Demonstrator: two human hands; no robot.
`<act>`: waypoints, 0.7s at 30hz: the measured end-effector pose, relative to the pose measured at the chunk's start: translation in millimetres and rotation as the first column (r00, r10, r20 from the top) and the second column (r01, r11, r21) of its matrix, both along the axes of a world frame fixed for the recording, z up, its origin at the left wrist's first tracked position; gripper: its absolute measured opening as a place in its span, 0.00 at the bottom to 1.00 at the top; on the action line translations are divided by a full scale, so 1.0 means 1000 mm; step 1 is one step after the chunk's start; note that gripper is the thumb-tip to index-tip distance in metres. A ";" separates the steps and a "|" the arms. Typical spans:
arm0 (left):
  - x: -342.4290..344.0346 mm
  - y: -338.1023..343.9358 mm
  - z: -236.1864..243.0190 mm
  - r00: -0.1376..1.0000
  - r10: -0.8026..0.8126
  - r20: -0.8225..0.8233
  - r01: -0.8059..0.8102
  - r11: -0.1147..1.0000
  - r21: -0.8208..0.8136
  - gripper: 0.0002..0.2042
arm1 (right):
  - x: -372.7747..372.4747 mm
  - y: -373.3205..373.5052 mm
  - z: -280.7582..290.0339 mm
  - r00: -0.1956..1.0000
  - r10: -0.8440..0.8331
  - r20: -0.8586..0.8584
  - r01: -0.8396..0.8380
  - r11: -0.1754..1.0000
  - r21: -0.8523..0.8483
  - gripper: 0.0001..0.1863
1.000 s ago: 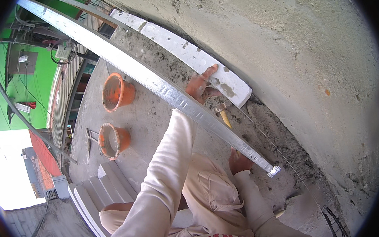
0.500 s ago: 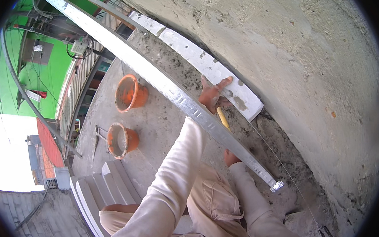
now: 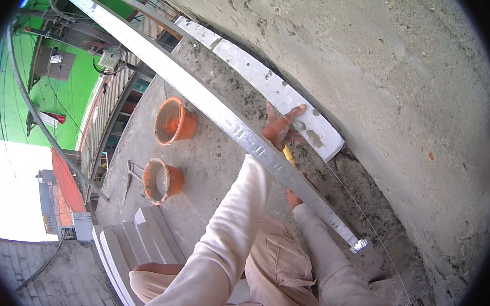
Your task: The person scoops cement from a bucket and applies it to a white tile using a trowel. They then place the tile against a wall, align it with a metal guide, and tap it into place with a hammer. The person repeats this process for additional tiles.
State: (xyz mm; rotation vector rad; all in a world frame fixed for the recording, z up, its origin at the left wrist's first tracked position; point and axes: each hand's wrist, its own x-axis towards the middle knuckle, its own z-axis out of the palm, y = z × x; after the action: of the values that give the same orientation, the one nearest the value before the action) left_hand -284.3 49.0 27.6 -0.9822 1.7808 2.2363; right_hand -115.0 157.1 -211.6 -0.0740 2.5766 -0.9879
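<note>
My left hand rests with fingers apart on a white, mortar-spotted block strip lying along the wall. A long silver metal straightedge runs diagonally over the scene, crossing above my left sleeve. Just below that hand the yellow handle of a hammer shows; its head is hidden. My right hand is low, beneath the straightedge, with its fingers mostly hidden. A thin string runs from the block's near end down along the mortar bed.
Two orange buckets stand on the concrete floor at left, beside a trowel-like tool. Pale blocks are stacked near my left leg. A rough wall rises at right. Wires and a green building lie beyond the edge.
The view has shifted, moving the scene down and right in frame. My right hand has moved forward beneath the straightedge, toward the hammer handle. My left hand stays on the block.
</note>
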 end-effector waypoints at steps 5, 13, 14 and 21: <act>-0.003 0.001 -0.003 0.999 0.028 -0.015 -0.027 1.000 0.010 0.47 | 0.010 0.007 -0.007 0.997 0.013 0.072 -0.006 0.996 -0.093 0.30; 0.013 -0.003 0.004 1.000 0.008 0.000 -0.008 0.999 -0.038 0.52 | 0.058 0.050 0.052 0.981 -0.048 -0.190 -0.015 0.948 -0.318 0.25; 0.016 -0.007 0.002 1.000 0.015 0.011 -0.014 0.999 -0.051 0.53 | 0.063 0.055 0.069 0.968 -0.050 -0.246 -0.028 0.952 -0.306 0.24; 0.016 -0.007 0.006 0.993 0.054 0.101 -0.016 0.938 -0.345 0.48 | 0.137 0.097 0.037 0.982 0.190 -0.017 -0.190 0.978 -0.081 0.23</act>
State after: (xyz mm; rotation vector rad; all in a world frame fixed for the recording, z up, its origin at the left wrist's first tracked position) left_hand -268.3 42.0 33.2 -1.1783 2.1647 1.8810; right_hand 22.3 254.6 -174.5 -0.3412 2.4809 -1.0218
